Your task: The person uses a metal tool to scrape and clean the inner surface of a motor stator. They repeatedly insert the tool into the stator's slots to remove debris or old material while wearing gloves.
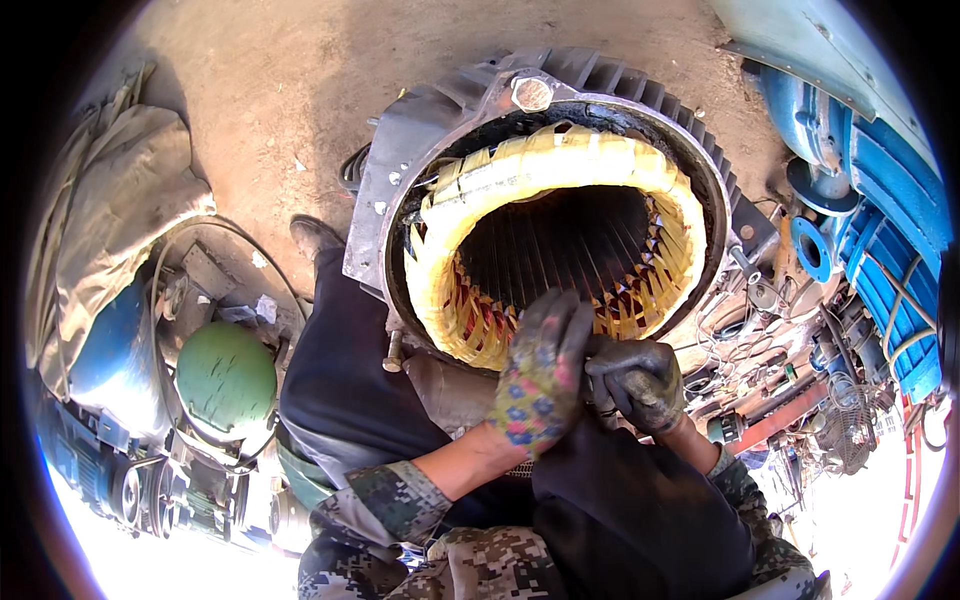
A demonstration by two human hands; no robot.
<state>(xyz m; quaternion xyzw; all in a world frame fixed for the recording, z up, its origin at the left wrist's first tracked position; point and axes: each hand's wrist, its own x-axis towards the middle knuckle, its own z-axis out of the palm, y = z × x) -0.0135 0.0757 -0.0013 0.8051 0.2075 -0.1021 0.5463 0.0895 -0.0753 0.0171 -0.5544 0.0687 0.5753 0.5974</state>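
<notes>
A large electric motor stator [556, 175] stands in front of me. Its ring of copper windings is bound in yellow tape, inside a grey finned housing [375, 225]. My left hand [543, 375], in a floral glove with dark, dirty fingers, is over the near side of the ring. Its fingers stretch toward the bore and look slightly blurred; nothing shows in them. Just right of it, my right hand [640, 383] wears a dark, soiled glove and is closed, fingers curled. Whatever it may hold is hidden. Both hands are close together at the near rim.
My dark-clad knees flank the motor's near side. At left are a green rounded object [226, 378] and a tan cloth cover [125, 200]. Blue machine housings [900, 290] stand at right, beside a heap of tools, cables and metal parts [770, 370]. Bare dirt ground lies beyond.
</notes>
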